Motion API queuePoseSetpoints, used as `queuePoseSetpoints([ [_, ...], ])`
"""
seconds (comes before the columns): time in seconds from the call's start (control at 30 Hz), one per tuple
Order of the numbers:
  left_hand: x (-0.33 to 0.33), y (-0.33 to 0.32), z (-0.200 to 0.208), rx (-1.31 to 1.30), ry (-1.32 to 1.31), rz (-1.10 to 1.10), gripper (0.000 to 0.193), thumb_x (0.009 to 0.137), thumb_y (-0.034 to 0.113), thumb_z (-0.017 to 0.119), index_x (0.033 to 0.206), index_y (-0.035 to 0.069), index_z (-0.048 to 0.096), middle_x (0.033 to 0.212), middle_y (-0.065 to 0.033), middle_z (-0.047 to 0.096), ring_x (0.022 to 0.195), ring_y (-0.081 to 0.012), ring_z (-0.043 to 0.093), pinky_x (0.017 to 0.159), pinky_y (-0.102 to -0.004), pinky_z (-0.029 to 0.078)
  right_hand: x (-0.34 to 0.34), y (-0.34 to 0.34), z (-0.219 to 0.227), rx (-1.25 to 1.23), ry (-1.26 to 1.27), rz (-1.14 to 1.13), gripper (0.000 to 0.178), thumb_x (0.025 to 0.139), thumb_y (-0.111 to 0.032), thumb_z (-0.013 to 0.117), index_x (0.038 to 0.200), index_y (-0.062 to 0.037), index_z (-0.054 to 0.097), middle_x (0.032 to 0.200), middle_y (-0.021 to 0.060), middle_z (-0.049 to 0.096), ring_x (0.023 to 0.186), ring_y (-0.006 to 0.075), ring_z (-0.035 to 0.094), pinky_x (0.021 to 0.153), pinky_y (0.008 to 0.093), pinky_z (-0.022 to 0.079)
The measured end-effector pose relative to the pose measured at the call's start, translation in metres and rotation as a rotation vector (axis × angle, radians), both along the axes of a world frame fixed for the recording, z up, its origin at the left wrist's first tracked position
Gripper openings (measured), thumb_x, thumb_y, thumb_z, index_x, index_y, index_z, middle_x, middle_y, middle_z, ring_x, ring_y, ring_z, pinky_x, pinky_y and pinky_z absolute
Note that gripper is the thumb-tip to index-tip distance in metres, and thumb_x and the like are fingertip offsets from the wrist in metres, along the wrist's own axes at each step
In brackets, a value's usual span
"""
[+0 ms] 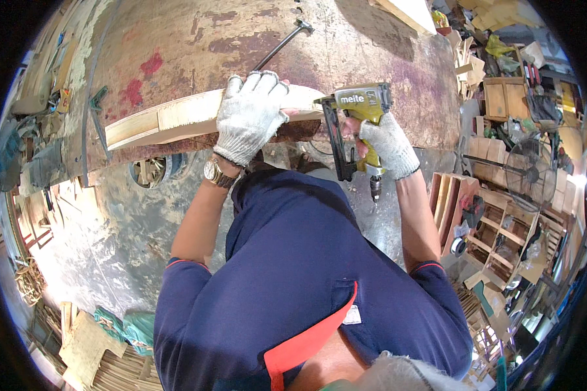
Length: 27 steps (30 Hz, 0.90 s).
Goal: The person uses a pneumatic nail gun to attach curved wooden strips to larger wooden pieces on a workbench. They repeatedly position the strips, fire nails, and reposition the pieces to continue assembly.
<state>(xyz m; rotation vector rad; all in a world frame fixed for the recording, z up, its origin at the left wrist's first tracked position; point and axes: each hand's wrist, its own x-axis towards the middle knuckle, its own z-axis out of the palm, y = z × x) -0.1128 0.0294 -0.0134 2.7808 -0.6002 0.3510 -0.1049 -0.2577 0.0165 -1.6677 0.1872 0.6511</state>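
Note:
A curved, pale wooden piece (188,116) lies along the near edge of the worn workbench (241,39). My left hand (249,117), in a white fingerless glove, presses over the top of the wood with its fingers wrapped across it. In my right hand (391,144), gloved the same way, is a yellow-green and black nail gun (362,103). The fingers close round its handle, and its nose meets the right end of the wood. Beyond my left hand a hammer (284,44) rests on the bench, part of its handle hidden.
A green metal tool (98,104) lies at the bench's left side. Below the near edge stands a round bucket (151,172) with wood scraps. To the right are a fan (529,171), wooden crates (505,238) and a small wooden cabinet (504,98). Woven matting and sticks (120,371) lie lower left.

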Motion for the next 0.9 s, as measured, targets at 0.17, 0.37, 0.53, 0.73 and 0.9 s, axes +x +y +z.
queuePoseSetpoints([
  [0.17, -0.002, 0.0, -0.001, 0.007, -0.012, 0.016, 0.06, 0.088, 0.047, 0.072, 0.135, 0.01, 0.066, 0.118, -0.007, 0.066, 0.117, -0.0237, 0.06, 0.1, -0.0442, 0.041, 0.031, -0.044, -0.067, -0.425, -0.212, -0.075, 0.033, 0.09, -0.009, 0.069, 0.121, 0.0003, 0.068, 0.092, 0.0132, 0.076, 0.057, 0.0167, 0.063, 0.055, 0.0333, 0.053],
  [0.37, -0.021, 0.009, 0.026, 0.157, -0.039, 0.115, 0.063, 0.087, 0.038, 0.075, 0.143, 0.013, 0.06, 0.12, -0.0078, 0.063, 0.123, -0.025, 0.058, 0.114, -0.0478, 0.033, 0.083, -0.084, -0.161, -0.985, -0.637, 0.056, 0.064, 0.079, -0.022, 0.079, 0.137, -0.0036, 0.059, 0.119, 0.0269, 0.061, 0.106, 0.0467, 0.065, 0.094, 0.0505, 0.054],
  [0.53, -0.026, -0.005, 0.055, 0.255, -0.073, 0.186, 0.049, 0.084, 0.025, 0.077, 0.131, 0.018, 0.067, 0.114, -0.0021, 0.066, 0.117, -0.0207, 0.061, 0.109, -0.0449, 0.042, 0.085, -0.037, -0.128, -0.548, -0.616, 0.236, 0.066, 0.083, -0.029, 0.082, 0.14, -0.0052, 0.059, 0.129, 0.0245, 0.064, 0.114, 0.04, 0.067, 0.097, 0.0478, 0.054],
  [0.73, -0.014, -0.052, 0.085, 0.446, -0.158, 0.202, 0.043, 0.081, 0.017, 0.076, 0.123, 0.017, 0.068, 0.109, -0.001, 0.066, 0.115, -0.0188, 0.063, 0.115, -0.044, 0.041, 0.07, 0.065, -0.066, 0.022, -1.067, 0.61, 0.068, 0.083, -0.039, 0.084, 0.137, -0.0041, 0.06, 0.133, 0.0225, 0.063, 0.12, 0.0363, 0.067, 0.098, 0.0467, 0.054],
  [0.9, -0.042, -0.063, 0.09, 0.164, -0.377, 0.196, 0.038, 0.083, 0.016, 0.076, 0.12, 0.02, 0.073, 0.134, 0.0002, 0.069, 0.129, -0.0195, 0.064, 0.119, -0.0431, 0.044, 0.066, 0.082, -0.077, 0.094, -0.836, 0.445, 0.047, 0.082, -0.025, 0.085, 0.114, -0.0003, 0.061, 0.095, 0.0192, 0.069, 0.086, 0.0237, 0.068, 0.08, 0.0381, 0.055],
])
